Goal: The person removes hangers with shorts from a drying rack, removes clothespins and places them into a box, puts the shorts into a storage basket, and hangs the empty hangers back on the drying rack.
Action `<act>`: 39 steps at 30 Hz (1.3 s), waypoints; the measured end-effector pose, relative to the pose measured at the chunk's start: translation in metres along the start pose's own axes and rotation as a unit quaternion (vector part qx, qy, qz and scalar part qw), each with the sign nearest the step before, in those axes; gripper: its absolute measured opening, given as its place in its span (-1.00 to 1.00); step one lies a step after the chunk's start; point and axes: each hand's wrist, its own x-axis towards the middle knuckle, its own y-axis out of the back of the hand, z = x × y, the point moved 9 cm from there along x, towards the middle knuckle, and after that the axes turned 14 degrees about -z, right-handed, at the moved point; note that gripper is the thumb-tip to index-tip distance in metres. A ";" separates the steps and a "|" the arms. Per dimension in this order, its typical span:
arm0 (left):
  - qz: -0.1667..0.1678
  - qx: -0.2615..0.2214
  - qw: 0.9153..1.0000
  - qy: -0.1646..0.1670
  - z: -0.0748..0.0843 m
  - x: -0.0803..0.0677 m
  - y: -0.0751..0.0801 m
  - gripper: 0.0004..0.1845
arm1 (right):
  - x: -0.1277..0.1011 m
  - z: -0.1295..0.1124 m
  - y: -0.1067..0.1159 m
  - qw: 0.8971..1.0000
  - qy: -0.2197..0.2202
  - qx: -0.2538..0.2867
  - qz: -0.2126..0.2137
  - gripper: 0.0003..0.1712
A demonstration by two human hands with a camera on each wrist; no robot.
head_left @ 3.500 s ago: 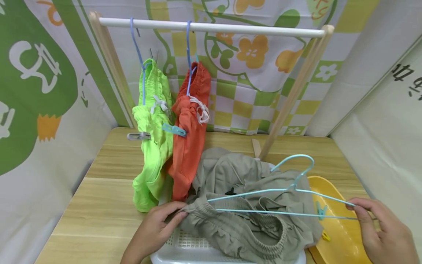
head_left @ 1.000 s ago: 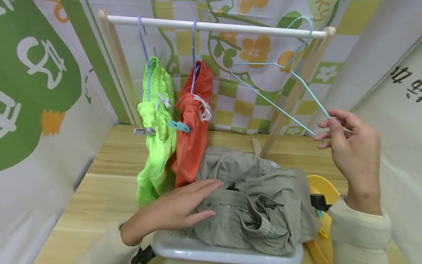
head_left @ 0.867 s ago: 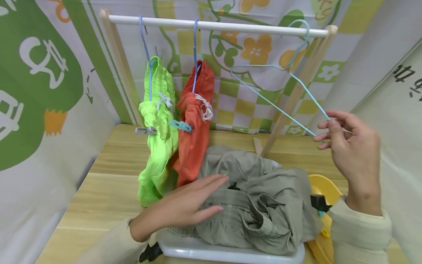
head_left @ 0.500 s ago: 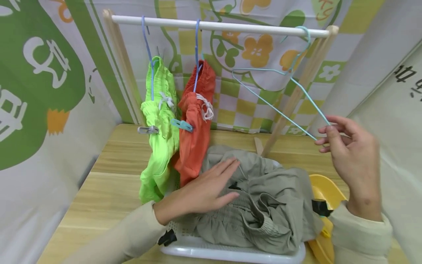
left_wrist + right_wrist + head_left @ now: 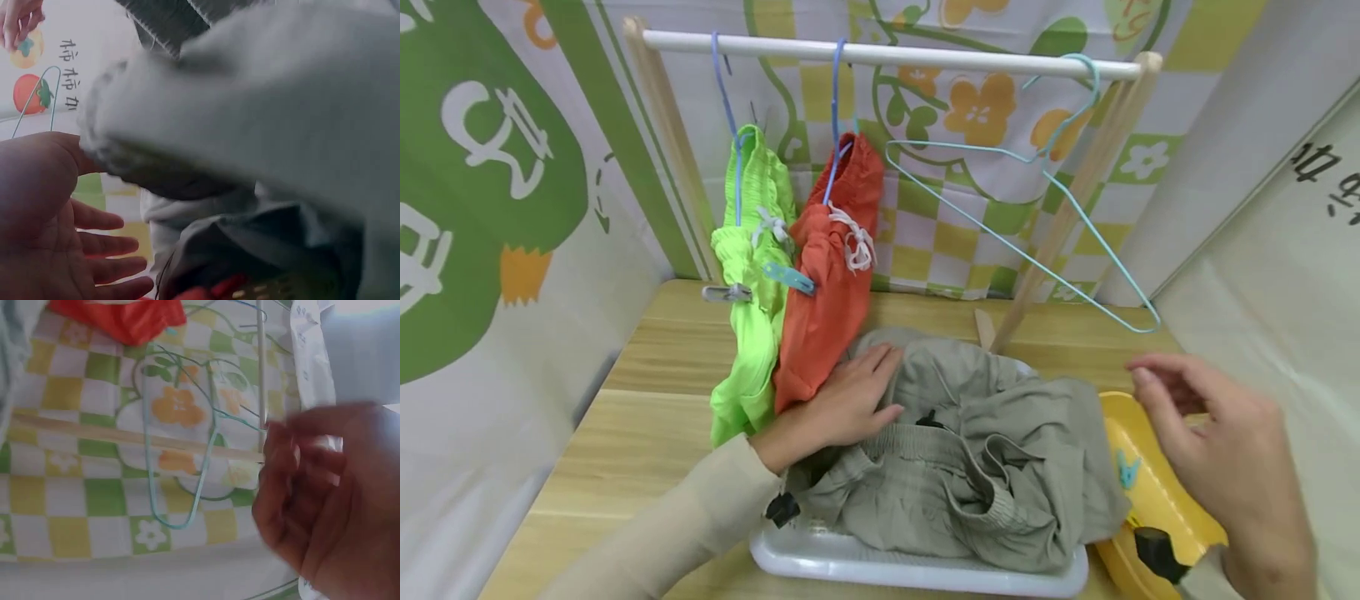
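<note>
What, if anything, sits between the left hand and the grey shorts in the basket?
Nothing visible. The left hand already rests on the grey shorts heaped in the white basket. The orange shorts hang just beside it, not over it.

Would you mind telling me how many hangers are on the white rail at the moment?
3: a blue hanger carrying the green shorts, a blue hanger carrying the orange shorts, and an empty light-blue hanger hooked near the rail's right end. None seem hidden.
</note>
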 end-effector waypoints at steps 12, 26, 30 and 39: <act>-0.041 0.069 0.995 0.063 -0.008 0.027 0.011 -0.29 | -0.030 0.071 -0.102 0.923 -0.126 -0.029 -0.363 -0.41; 0.069 0.166 0.982 0.055 -0.005 0.036 0.016 -0.92 | -0.032 0.071 -0.134 0.908 -0.108 0.014 -0.405 -0.51; 0.101 0.170 0.979 0.058 -0.006 0.039 0.017 -0.88 | -0.027 0.067 -0.133 0.920 -0.089 -0.004 -0.382 -0.69; 0.147 0.127 0.980 0.052 -0.003 0.035 0.020 -0.82 | -0.017 0.064 -0.127 0.937 -0.078 -0.010 -0.340 -0.91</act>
